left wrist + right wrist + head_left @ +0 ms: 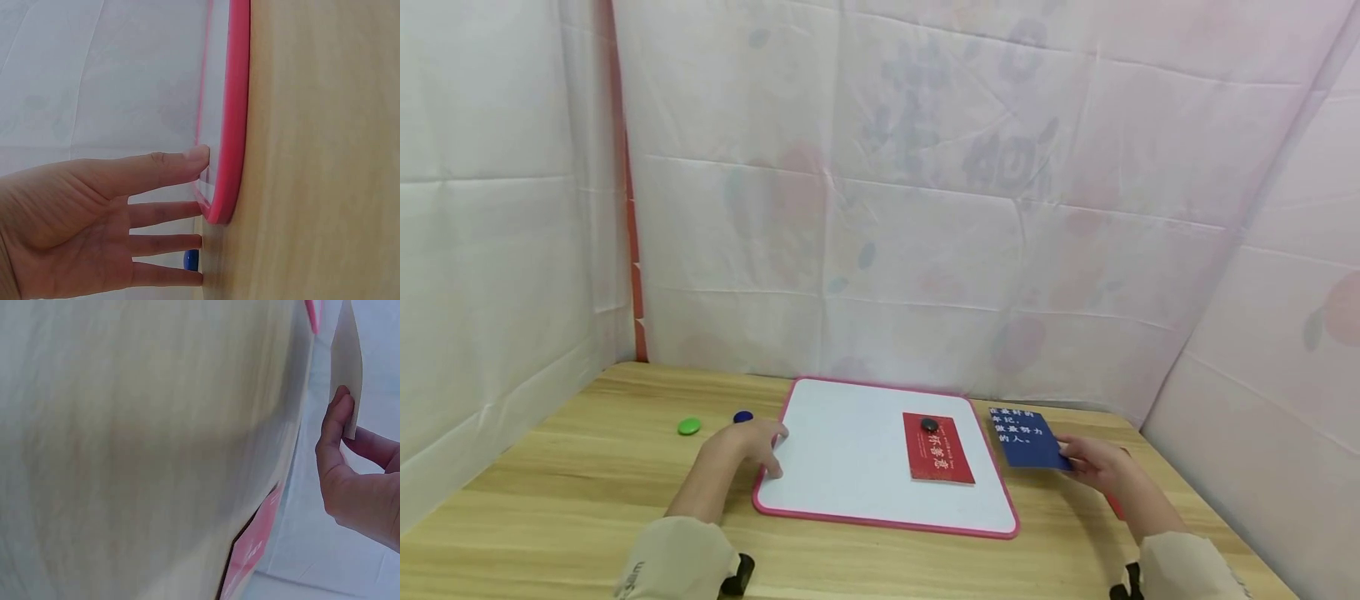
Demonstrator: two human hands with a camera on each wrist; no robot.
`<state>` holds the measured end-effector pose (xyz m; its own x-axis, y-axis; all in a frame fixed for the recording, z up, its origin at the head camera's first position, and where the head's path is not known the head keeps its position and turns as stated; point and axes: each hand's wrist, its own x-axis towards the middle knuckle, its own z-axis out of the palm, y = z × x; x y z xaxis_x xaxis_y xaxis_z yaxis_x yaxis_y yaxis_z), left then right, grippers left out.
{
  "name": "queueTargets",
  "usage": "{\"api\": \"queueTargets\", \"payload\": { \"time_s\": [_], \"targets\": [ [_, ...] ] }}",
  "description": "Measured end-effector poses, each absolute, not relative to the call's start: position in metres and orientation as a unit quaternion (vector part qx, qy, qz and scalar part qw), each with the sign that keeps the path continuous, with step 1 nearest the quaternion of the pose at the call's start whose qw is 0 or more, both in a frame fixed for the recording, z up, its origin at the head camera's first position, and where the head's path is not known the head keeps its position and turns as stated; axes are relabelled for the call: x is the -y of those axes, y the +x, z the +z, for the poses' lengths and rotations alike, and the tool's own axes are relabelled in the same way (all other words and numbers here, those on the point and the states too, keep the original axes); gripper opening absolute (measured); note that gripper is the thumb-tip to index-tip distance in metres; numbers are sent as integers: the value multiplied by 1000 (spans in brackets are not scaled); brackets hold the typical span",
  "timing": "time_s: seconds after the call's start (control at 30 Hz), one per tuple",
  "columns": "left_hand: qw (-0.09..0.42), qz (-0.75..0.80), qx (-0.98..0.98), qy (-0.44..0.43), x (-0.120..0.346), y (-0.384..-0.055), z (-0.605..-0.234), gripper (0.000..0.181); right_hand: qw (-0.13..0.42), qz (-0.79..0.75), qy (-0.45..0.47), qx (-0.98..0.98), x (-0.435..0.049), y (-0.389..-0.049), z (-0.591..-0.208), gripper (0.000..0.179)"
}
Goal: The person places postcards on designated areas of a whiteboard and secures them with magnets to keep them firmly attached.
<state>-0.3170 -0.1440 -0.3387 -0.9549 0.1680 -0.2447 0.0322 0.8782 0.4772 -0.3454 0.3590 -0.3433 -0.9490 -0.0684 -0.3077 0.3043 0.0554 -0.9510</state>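
Observation:
A whiteboard [842, 450] with a pink frame lies flat on the wooden table. My left hand [752, 446] rests at its left edge, fingers straight and spread, the thumb over the white surface in the left wrist view. On the board's right half lies a red card [936, 458] with white writing, a black round magnet [929, 424] on its upper part. Between thumb and fingers, my right hand [1093, 462] pinches a dark blue card [1026, 442] with white writing by its lower right corner. In the right wrist view the card's pale back [345, 369] shows, raised above the table.
Left of the board lie a green round magnet [688, 427] and a blue round magnet [742, 416]. Another red card [1115, 505] lies on the table, partly hidden under my right hand and wrist. White cloth [917, 208] hangs behind the table and along both sides.

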Motion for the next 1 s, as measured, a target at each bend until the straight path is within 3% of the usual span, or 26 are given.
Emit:
{"api": "queueTargets", "payload": {
  "time_s": [0.47,1.0],
  "targets": [
    [139,238,-960,48,140,-319,-338,62,114,-639,83,-757,-297,-347,-323,53],
    [139,233,-961,50,135,-321,-337,62,129,-664,60,-734,-253,-345,-306,53]
  ]
}}
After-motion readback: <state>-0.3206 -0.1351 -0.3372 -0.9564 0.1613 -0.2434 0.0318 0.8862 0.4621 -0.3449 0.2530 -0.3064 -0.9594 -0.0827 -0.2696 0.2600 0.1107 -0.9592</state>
